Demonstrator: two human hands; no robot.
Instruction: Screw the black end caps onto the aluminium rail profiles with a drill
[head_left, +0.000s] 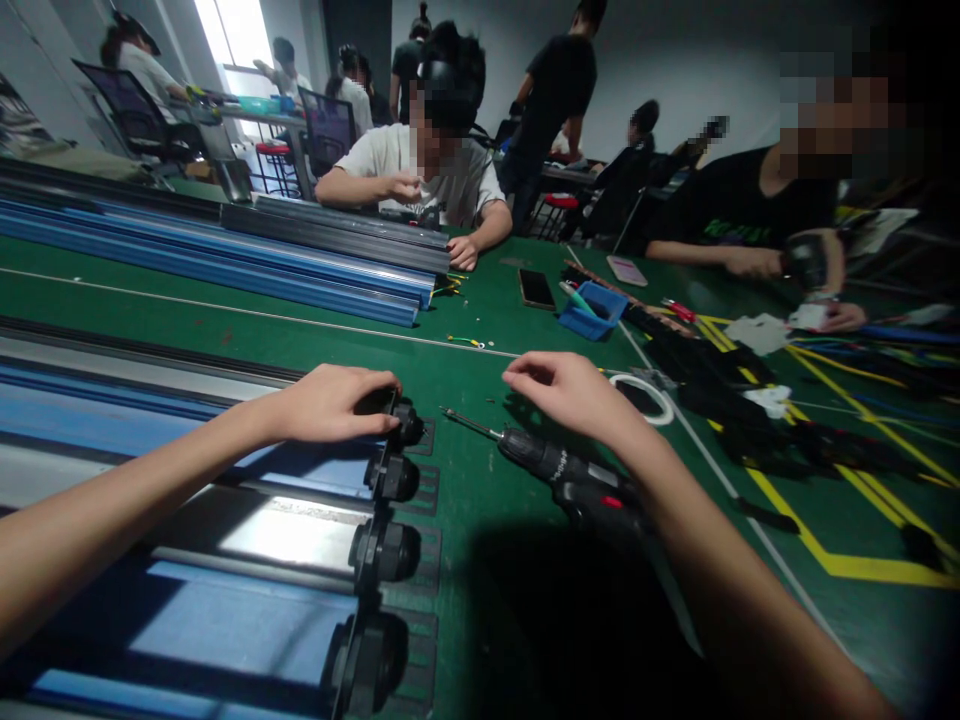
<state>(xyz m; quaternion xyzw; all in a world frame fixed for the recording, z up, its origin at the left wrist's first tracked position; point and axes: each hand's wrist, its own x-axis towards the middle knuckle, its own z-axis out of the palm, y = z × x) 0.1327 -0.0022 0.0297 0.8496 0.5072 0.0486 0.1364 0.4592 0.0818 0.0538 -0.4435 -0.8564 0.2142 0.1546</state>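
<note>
Daylight came through a bright window (234, 35) beside a plain grey wall (675, 60). Mesh-backed office chairs (131, 110), a red-topped stool (274, 148) and a long worktable (289, 120) stood toward the back left.

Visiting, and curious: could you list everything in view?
Near profiles: several, blue/silver, left
Far profiles: several, blue/black, far left
End fittings: four, black, near profiles' ends
Drill: one, black, by right forearm
Phone: one, dark, centre
Basket: one, blue, beside phone
Ring: one, white, right
Wires: many, mixed, right
Table: one, green, beneath
Chairs: several, dark, background
People: several, mixed clothes, beyond
Left hand: one, bare, on near profiles
Right hand: one, bare, above drill
</note>
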